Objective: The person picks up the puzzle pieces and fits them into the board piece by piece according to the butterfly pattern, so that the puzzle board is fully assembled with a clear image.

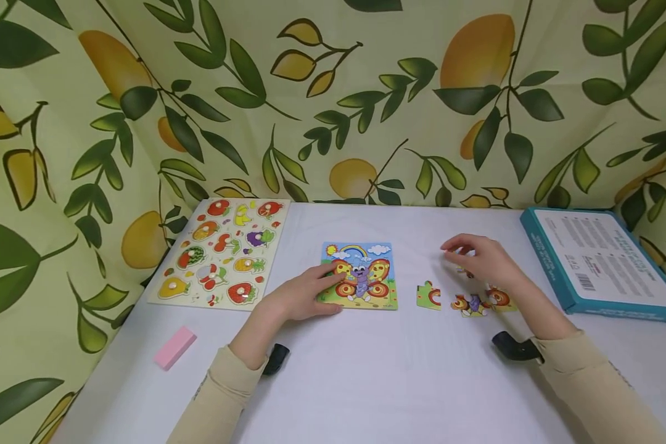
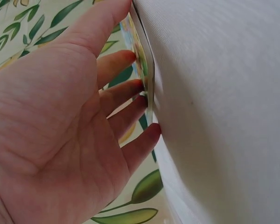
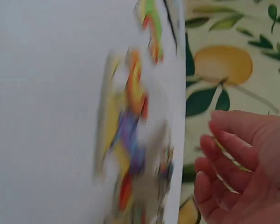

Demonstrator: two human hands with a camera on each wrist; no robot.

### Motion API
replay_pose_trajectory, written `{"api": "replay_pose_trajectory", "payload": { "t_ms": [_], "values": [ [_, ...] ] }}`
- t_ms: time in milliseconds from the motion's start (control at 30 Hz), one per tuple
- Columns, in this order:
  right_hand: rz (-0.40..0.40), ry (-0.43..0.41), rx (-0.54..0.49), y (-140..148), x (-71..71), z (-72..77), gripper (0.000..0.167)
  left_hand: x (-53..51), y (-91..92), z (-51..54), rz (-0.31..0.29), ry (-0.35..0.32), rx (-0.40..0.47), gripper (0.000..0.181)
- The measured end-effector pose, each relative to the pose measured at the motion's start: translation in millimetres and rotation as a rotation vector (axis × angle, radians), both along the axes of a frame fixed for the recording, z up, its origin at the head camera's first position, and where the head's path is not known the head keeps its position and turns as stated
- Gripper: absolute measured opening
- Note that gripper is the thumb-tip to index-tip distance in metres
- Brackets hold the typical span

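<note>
A square butterfly picture board lies flat on the table. My left hand rests at its left side, with some fingers on the picture and the thumb along the near edge. In the left wrist view the fingers of that hand are spread and fairly straight against the thin board. My right hand is raised over loose jigsaw pieces, fingers loosely bent. No piece shows between its fingertips in the right wrist view, where the pieces are blurred. Left of them lies a green jigsaw piece.
A fruit knob puzzle board lies at the back left, with a pink block in front of it. At the right is a teal and white box. A fruit-patterned curtain hangs behind the white-covered table.
</note>
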State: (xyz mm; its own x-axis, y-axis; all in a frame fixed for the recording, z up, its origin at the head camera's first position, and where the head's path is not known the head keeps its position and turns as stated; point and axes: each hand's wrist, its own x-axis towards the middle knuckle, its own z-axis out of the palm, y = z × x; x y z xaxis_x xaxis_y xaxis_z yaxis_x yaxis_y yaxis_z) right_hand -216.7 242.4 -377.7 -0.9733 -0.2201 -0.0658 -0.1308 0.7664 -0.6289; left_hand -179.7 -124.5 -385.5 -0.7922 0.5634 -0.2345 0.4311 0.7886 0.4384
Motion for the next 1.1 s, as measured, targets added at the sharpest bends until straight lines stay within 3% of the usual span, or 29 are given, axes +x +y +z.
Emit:
{"api": "replay_pose_trajectory", "payload": {
  "t_ms": [233,467,633,733,900,967,1100],
  "values": [
    [-0.01,-0.034,0.109,36,0.4,-9.2,0.056,2.1,-0.1,2.2,0.006,-0.003,0.008,0.068],
    [0.007,-0.024,0.127,41,-6.3,-15.8,0.059,1.8,-0.8,-0.7,0.005,0.013,0.008,0.067],
    [-0.009,-0.07,0.118,42,-7.2,-14.2,0.059,1.5,1.3,-0.9,0.001,0.029,0.0,0.067],
    [-0.077,-0.074,0.06,37,-4.0,-11.5,0.048,2.0,2.8,-1.1,-0.008,0.058,-0.003,0.063],
    [-0.132,0.012,-0.124,11,-2.0,-3.0,0.034,2.4,3.8,0.2,-0.036,0.107,0.0,0.058],
    [-0.109,-0.032,-0.245,-6,-3.4,-0.3,0.038,2.0,4.3,0.7,-0.048,0.106,0.004,0.058],
    [-0.081,-0.238,-0.499,-47,-8.3,-4.3,0.04,3.4,6.9,2.5,-0.023,0.06,0.0,0.058]
  ]
}}
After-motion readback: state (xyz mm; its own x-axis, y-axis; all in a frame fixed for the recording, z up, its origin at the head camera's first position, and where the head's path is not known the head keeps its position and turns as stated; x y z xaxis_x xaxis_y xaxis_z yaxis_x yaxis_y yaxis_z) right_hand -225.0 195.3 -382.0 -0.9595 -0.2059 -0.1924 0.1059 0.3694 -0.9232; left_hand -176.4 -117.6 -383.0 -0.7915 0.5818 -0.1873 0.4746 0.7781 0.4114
